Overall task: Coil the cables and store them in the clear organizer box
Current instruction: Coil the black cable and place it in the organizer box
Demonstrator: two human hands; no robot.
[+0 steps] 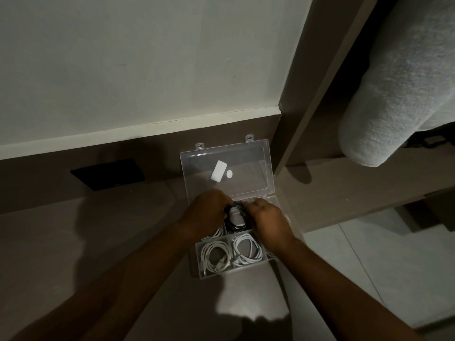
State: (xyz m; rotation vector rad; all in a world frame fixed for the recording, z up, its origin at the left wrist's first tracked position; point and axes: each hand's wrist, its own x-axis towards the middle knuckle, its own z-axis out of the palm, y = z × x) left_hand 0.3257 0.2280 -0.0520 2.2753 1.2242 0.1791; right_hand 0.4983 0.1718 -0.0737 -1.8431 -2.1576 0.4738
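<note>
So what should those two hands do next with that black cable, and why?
Probably press the black cable down flat into its compartment and let go. Both the left hand and the right hand hold the coil over the middle back cell of the box, whose lid stands open. The white cables already lie coiled in the front cells.

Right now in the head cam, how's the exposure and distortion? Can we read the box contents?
Head view: dim, with hard arm shadows across the desk; wide-angle bend along the wall edge; the lid is see-through, no strong glare; white cables read clearly, the black cable between the left hand and right hand is murky.
</note>
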